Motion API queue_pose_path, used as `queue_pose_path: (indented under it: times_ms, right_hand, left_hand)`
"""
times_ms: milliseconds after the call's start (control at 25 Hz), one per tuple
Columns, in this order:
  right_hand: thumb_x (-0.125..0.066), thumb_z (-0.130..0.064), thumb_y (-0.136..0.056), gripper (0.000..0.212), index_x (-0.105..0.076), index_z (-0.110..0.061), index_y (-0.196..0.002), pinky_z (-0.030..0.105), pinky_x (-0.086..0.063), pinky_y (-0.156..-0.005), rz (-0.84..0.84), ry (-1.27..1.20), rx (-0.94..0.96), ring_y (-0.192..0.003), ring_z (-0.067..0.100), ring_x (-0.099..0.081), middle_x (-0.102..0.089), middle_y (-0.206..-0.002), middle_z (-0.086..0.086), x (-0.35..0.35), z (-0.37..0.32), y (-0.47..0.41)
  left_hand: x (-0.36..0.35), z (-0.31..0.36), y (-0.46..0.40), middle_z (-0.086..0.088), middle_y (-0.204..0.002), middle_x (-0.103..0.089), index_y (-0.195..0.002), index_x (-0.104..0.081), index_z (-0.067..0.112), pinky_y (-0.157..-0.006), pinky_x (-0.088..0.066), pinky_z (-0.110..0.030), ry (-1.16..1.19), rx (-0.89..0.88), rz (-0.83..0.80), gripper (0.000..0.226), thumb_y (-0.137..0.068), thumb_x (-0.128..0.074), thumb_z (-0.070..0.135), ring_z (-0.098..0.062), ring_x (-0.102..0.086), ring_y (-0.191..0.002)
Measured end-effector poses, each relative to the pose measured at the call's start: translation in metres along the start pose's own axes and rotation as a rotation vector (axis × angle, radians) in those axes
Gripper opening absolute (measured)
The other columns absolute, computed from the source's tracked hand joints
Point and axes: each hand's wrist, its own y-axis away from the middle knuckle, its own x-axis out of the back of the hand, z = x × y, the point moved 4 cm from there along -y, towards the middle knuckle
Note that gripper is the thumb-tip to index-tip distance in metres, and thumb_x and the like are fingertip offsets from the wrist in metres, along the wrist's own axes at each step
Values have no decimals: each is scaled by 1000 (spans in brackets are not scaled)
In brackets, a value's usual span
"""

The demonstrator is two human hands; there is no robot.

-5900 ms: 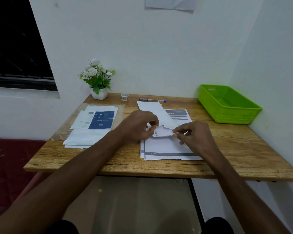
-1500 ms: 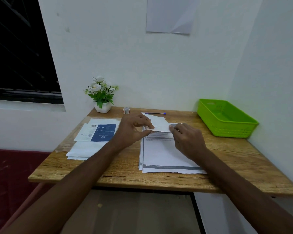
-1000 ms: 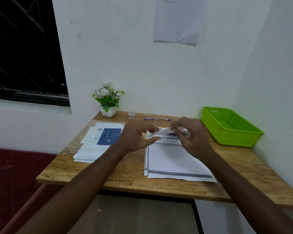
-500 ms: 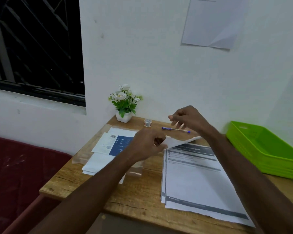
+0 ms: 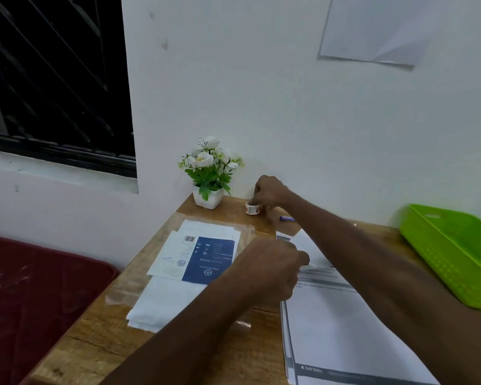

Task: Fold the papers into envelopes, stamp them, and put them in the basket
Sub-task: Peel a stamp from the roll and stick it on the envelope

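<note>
My left hand (image 5: 270, 269) holds the folded white paper envelope (image 5: 308, 247) just above the stack of printed sheets (image 5: 339, 326); most of the envelope is hidden behind my right forearm. My right hand (image 5: 270, 191) reaches across to the far edge of the table and its fingertips pinch the small roll of stamps (image 5: 253, 208) standing beside the flower pot. The green basket (image 5: 456, 254) sits at the right edge of the table, with nothing visible inside it.
A white pot of artificial flowers (image 5: 210, 173) stands at the table's back left corner. A blue-and-white leaflet on a plastic sleeve with white sheets (image 5: 195, 259) lies on the left. A purple pen (image 5: 287, 218) peeks out behind my right forearm.
My right hand let go of the envelope and reached left to the stamp roll at the back. My left hand keeps the envelope. The view swung left and closer.
</note>
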Motion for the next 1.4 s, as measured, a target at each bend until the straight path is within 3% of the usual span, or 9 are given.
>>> queue_pose_path:
  times_ms: [120,320,440,600,720,840,1040,1200,1400]
  right_hand:
    - [-79,-18,-80,20,-77,-2,-93,38,-59,-75,62,41,1,-89,29,-73,-77,-95,13,-8,-2,1]
    - [-67,-3,-68,11,-67,6,-75,32,-57,-62,174,-148,-83,-79,37,-77,-75,-80,25,24,6,22]
    - [-71,-8,-73,8,-72,0,-75,34,-61,-53,288,-425,-76,-58,29,-76,-75,-67,16,75,26,60]
    - [-75,-12,-77,10,-79,-4,-80,29,-56,-53,304,-588,-30,-64,29,-76,-77,-76,17,138,45,127]
    - [-73,-8,-80,14,-82,-4,-90,29,-56,-55,243,-661,-14,-65,20,-70,-80,-83,9,161,55,167]
    - [-76,0,-82,17,-84,-5,-96,28,-61,-63,131,-812,-2,-72,18,-71,-79,-89,15,149,62,201]
    - [-76,3,-85,21,-81,0,-104,31,-62,-72,-6,-1083,-41,-83,25,-74,-77,-95,21,58,68,240]
    - [-83,4,-75,36,-80,-7,-109,31,-62,-77,70,-1121,15,-89,23,-76,-79,-102,19,-1,74,259]
    - [-92,-3,-63,42,-82,-11,-103,24,-58,-79,142,-993,100,-88,17,-76,-81,-95,10,-17,72,259]
  left_hand:
    - [7,-2,-1,-2,-110,-76,-125,-71,19,-77,-38,-23,12,20,47,28,-100,-63,29,-18,-69,-91]
    - [21,0,1,-2,-114,-77,-124,-72,18,-82,-43,-22,46,22,156,26,-99,-66,23,-18,-70,-93]
    - [43,2,6,-5,-102,-80,-114,-77,12,-75,-48,-20,205,-60,399,25,-89,-78,10,-19,-73,-83]
    - [58,-5,8,-2,-93,-80,-106,-79,7,-65,-63,-32,587,17,548,15,-92,-76,13,-14,-74,-77]
    - [49,-25,8,-1,-100,-81,-110,-78,9,-78,-66,-43,1039,266,458,19,-91,-76,12,-20,-79,-89]
    - [29,-26,6,-4,-104,-81,-115,-77,14,-88,-62,-52,1195,430,238,26,-90,-78,9,-25,-78,-96]
    - [-10,-33,11,-4,-103,-76,-116,-71,24,-66,-56,-30,1007,715,-7,38,-82,-86,19,-20,-74,-90]
    - [-22,-31,7,9,-97,-66,-99,-74,27,-60,-40,-19,558,631,-99,27,-78,-89,33,-4,-60,-84]
    - [-19,-27,6,12,-89,-63,-101,-75,26,-59,-36,-18,346,523,-15,31,-75,-90,33,-6,-54,-78]
